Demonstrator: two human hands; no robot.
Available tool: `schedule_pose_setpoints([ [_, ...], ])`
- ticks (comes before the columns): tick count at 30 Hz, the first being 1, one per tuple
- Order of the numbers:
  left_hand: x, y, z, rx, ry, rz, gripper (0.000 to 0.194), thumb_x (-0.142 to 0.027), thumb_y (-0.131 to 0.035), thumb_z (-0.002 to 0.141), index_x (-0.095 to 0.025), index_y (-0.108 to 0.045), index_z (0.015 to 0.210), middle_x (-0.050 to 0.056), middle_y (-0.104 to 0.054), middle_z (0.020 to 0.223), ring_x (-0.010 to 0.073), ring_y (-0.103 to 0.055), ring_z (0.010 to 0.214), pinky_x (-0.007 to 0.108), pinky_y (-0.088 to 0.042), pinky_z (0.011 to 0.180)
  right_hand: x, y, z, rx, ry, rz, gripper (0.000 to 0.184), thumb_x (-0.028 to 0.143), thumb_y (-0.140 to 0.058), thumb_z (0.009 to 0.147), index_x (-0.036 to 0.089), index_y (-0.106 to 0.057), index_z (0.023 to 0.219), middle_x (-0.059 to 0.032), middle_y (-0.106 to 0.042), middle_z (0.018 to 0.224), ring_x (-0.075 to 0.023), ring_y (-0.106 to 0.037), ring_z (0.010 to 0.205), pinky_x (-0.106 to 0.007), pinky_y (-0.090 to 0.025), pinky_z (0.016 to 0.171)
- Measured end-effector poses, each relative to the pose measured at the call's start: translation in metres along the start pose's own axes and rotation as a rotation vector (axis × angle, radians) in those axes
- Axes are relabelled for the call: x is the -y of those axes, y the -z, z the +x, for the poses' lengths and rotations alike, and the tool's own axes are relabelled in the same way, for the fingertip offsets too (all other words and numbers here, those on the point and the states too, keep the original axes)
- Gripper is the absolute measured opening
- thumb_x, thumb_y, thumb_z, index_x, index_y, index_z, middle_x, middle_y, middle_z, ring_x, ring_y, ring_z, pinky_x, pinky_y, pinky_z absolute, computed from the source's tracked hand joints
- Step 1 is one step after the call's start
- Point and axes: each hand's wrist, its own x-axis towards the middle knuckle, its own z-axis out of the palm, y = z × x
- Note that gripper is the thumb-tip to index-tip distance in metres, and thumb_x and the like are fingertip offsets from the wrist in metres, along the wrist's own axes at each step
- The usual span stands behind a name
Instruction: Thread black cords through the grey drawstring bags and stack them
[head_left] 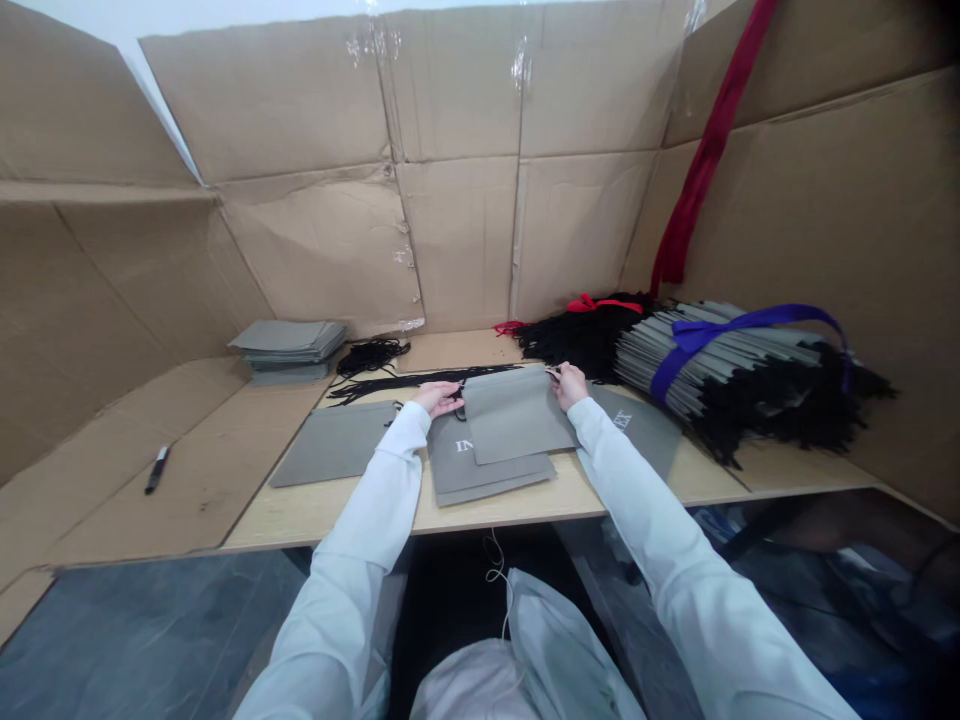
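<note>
A plain grey drawstring pouch (517, 420) is stretched between my two hands over the table. My left hand (440, 398) pinches its top left corner, where a bit of black cord shows. At the top right corner, my right hand (570, 385) has its fingers closed on the same pouch. Grey pouches with white lettering (454, 475) lie partly covered beneath it. Another lettered pouch (645, 435) sits under my right forearm. Left of my left hand, a grey pouch (330, 445) lies flat with a black cord end at its top right.
At the back left stand stacked grey pouches (289, 350) beside black cords (373, 355). A pouch bundle tied with blue ribbon (686, 345) and a black cord bundle (581, 335) fill the right. A marker (156, 470) lies left. Cardboard walls (457, 230) surround the table; red ribbon (705, 160) hangs right.
</note>
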Motion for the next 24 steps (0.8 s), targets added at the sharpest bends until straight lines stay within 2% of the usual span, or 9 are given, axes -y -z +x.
schedule_pose_setpoints([
  [4, -0.003, 0.002, 0.001, 0.031, 0.018, 0.100, 0.011, -0.001, -0.054, 0.063, -0.006, -0.058, 0.071, 0.010, -0.060, 0.065, 0.0150, -0.059, 0.061, 0.025, -0.050, 0.060, 0.001, 0.000, -0.002, -0.005, 0.012, 0.012, 0.016, 0.033, -0.039, 0.077, 0.021, -0.036, 0.066, 0.0053, -0.046, 0.053, -0.0054, -0.048, 0.043, -0.016, -0.036, 0.038],
  [7, -0.005, 0.005, 0.000, 0.074, -0.026, 0.223, 0.015, 0.001, -0.052, 0.062, -0.007, -0.059, 0.072, 0.010, -0.061, 0.065, 0.0148, -0.060, 0.058, 0.023, -0.048, 0.055, 0.003, 0.000, -0.003, -0.015, 0.002, 0.036, 0.014, 0.026, -0.034, 0.080, 0.020, -0.035, 0.067, 0.0056, -0.045, 0.054, -0.0041, -0.048, 0.044, -0.015, -0.036, 0.039],
  [11, -0.004, 0.009, 0.000, 0.051, -0.216, 0.490, 0.018, -0.004, -0.055, 0.060, -0.013, -0.063, 0.073, 0.005, -0.062, 0.063, 0.0141, -0.058, 0.057, 0.024, -0.046, 0.055, 0.003, 0.000, -0.002, -0.007, 0.005, 0.072, 0.017, 0.020, -0.030, 0.081, 0.020, -0.035, 0.065, 0.0057, -0.044, 0.056, -0.0026, -0.049, 0.045, -0.013, -0.038, 0.041],
  [15, -0.004, 0.015, 0.004, -0.039, -0.479, 0.859, 0.016, -0.010, -0.060, 0.056, -0.020, -0.066, 0.067, 0.002, -0.062, 0.061, 0.0159, -0.057, 0.067, 0.024, -0.044, 0.070, 0.002, -0.001, -0.001, 0.002, 0.002, 0.103, 0.016, 0.020, -0.030, 0.082, 0.020, -0.035, 0.067, 0.0054, -0.045, 0.058, -0.0025, -0.052, 0.049, -0.014, -0.043, 0.047],
  [18, -0.005, 0.020, 0.008, -0.061, -0.584, 1.037, 0.012, -0.015, -0.061, 0.055, -0.021, -0.067, 0.064, 0.002, -0.063, 0.066, 0.0164, -0.056, 0.069, 0.023, -0.041, 0.074, 0.002, -0.001, -0.001, 0.003, -0.002, 0.100, 0.016, 0.020, -0.030, 0.082, 0.020, -0.035, 0.067, 0.0053, -0.045, 0.058, -0.0025, -0.052, 0.049, -0.013, -0.042, 0.045],
  [21, -0.007, 0.024, 0.009, -0.068, -0.585, 1.145, 0.018, -0.019, -0.059, 0.058, -0.020, -0.067, 0.073, 0.003, -0.063, 0.068, 0.0153, -0.055, 0.063, 0.023, -0.041, 0.069, 0.002, -0.001, -0.001, 0.003, 0.003, 0.095, 0.017, 0.020, -0.030, 0.082, 0.019, -0.034, 0.065, 0.0056, -0.044, 0.056, -0.0024, -0.051, 0.046, -0.012, -0.040, 0.041],
  [24, -0.011, 0.028, 0.005, -0.028, -0.517, 1.219, 0.024, -0.022, -0.054, 0.062, -0.018, -0.066, 0.083, 0.003, -0.063, 0.069, 0.0146, -0.054, 0.064, 0.023, -0.041, 0.067, 0.002, 0.000, 0.001, 0.002, 0.007, 0.113, 0.017, 0.020, -0.030, 0.082, 0.019, -0.034, 0.065, 0.0061, -0.044, 0.055, -0.0027, -0.050, 0.044, -0.013, -0.040, 0.040],
])
